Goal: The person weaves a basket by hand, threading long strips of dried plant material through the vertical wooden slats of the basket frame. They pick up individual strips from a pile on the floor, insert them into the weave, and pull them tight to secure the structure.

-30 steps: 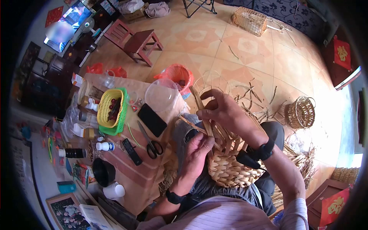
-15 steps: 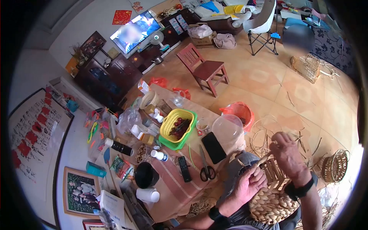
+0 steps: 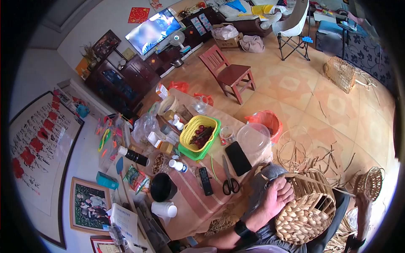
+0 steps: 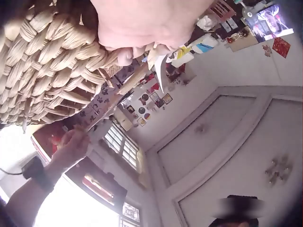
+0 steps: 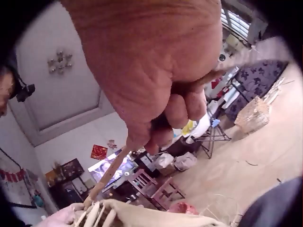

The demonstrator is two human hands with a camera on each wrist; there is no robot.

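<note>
A woven basket [image 3: 301, 221] of thick braided plant fibre, with upright ribs along its upper side, lies tilted on the person's lap. The left hand [image 3: 278, 196] curls its fingers at the basket's left edge and pinches a flat tan fibre strip [image 3: 314, 180]. That strip runs across the ribs to the right hand [image 3: 363, 206], held out to the right of the basket. In the right wrist view, the right hand's curled fingers [image 5: 176, 111] grip the strip [image 5: 108, 176], which stretches taut toward the basket. The left wrist view shows the weave [image 4: 52, 61] close up.
On the table [image 3: 187, 198] at left lie black scissors [image 3: 230, 185], a phone [image 3: 238, 158], a remote [image 3: 206, 181] and a yellow basket [image 3: 194, 126] of fruit. A smaller woven basket [image 3: 369, 184] and loose fibre strips [image 3: 329, 158] are on the floor.
The right hand has moved from close beside the left hand out to the right, drawing the strip across the basket. The left hand stays at the basket's edge. The head view has swung left.
</note>
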